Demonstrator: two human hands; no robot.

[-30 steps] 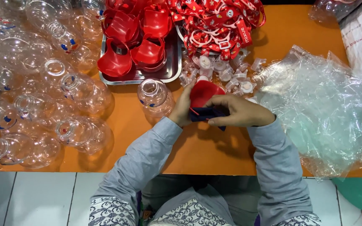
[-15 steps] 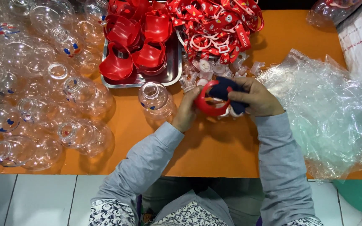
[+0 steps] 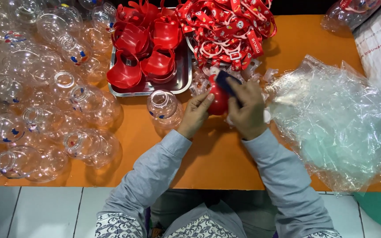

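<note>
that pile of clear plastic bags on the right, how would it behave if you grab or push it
The clear plastic bags look thin and crumpled, so probably floppy and very light. Their glossy film likely slides over the orange table, so a push may scatter the loose heap rather than move it whole.

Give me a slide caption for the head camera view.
Left hand steadies a red cap while right hand presses a dark pad against it.
</note>
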